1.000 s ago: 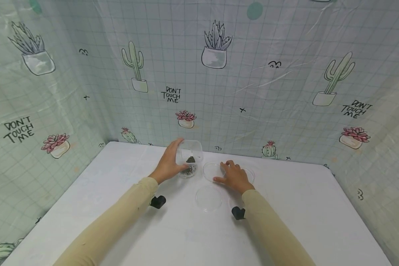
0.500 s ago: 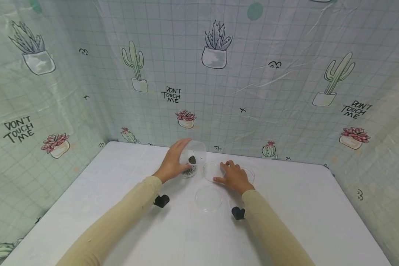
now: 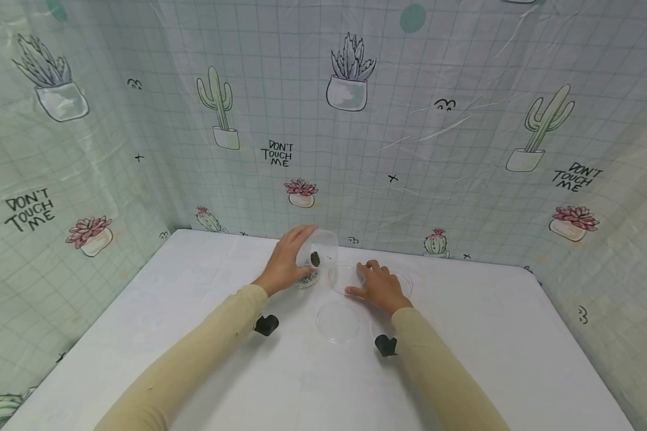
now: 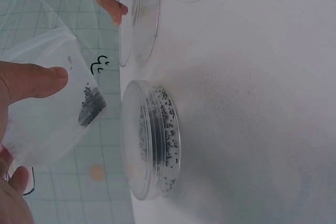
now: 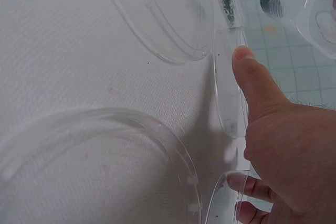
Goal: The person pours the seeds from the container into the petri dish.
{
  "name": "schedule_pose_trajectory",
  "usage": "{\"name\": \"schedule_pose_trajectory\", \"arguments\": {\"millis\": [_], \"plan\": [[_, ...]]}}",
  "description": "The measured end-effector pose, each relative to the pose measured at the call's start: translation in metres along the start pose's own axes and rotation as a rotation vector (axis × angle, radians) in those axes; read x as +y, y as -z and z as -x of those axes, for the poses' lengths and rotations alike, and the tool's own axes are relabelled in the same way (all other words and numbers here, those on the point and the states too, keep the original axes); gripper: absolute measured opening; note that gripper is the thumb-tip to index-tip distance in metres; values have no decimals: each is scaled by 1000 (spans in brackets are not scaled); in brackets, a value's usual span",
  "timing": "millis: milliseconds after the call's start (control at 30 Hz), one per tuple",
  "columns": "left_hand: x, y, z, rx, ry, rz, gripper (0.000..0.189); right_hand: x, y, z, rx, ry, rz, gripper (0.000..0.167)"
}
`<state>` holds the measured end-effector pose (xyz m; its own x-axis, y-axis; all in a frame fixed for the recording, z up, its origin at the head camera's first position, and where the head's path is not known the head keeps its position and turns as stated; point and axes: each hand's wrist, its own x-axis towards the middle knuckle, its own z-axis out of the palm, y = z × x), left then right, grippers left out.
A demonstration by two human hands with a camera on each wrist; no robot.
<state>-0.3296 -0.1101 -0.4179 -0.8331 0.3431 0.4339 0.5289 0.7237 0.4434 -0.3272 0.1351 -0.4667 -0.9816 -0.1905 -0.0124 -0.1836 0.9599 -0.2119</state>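
Observation:
My left hand (image 3: 284,266) holds a clear square plastic container (image 3: 326,244) between thumb and fingers, raised and tilted. Dark fine grains (image 4: 92,107) are heaped in one of its corners. Below it, a round petri dish (image 4: 170,135) with dark specks scattered inside stands on the table. My right hand (image 3: 381,288) is spread low among clear petri dishes. Its thumb (image 5: 247,64) is at the rim of one clear dish (image 5: 230,98), while other fingertips touch another dish, partly hidden behind the hand.
Another clear petri dish (image 3: 338,323) lies nearer on the white table (image 3: 313,389), and a further dish rim (image 3: 378,328) shows beside my right wrist. A patterned curtain (image 3: 313,120) rises right behind the table's far edge. Black wrist mounts (image 3: 266,325) hang below both sleeves.
My left hand has moved a little to the right with the container and turned it further on its side. The dark grains stay gathered low in it. My right hand has stayed in place.

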Motion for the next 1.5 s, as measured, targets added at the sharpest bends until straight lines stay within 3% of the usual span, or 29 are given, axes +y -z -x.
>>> {"name": "schedule_pose_trajectory", "arguments": {"millis": [967,1500], "plan": [[5,-10,-8,2,-75,-92,94,0,1,-2,-12,-5,2,85],[5,-19,-9,26,-151,-153,95,0,0,-1,-15,5,12,84]]}}
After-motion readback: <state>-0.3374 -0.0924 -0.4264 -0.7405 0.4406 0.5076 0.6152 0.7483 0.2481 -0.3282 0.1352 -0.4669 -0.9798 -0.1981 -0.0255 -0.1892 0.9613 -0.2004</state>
